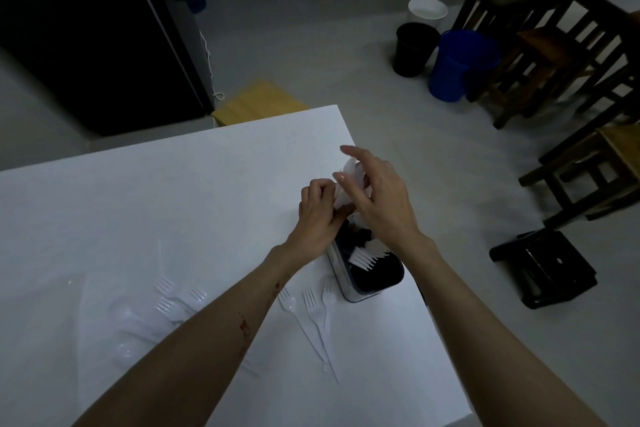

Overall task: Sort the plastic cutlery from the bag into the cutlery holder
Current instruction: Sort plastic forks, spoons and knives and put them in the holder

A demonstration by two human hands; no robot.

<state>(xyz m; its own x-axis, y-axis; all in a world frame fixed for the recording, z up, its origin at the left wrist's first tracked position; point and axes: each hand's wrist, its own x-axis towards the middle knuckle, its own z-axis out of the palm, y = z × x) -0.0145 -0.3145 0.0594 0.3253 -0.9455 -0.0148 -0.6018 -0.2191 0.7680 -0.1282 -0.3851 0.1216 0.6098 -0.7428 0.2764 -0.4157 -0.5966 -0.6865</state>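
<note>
The cutlery holder sits on the table near its right edge, with forks standing inside it. Both hands meet right above and behind the holder. More forks lie flat just left of it, and buckets stand on the floor behind the table.

White table, matte and pale, far corner pointing toward the floor. Near the right edge, standing upright, a cutlery holder with dark compartments and white fork tines showing inside; just beside its base, three loose white forks lying flat, tines toward the far side. Farther left, a clear plastic bag lying flat, with more forks and spoons on or in it, hard to tell apart.
</note>
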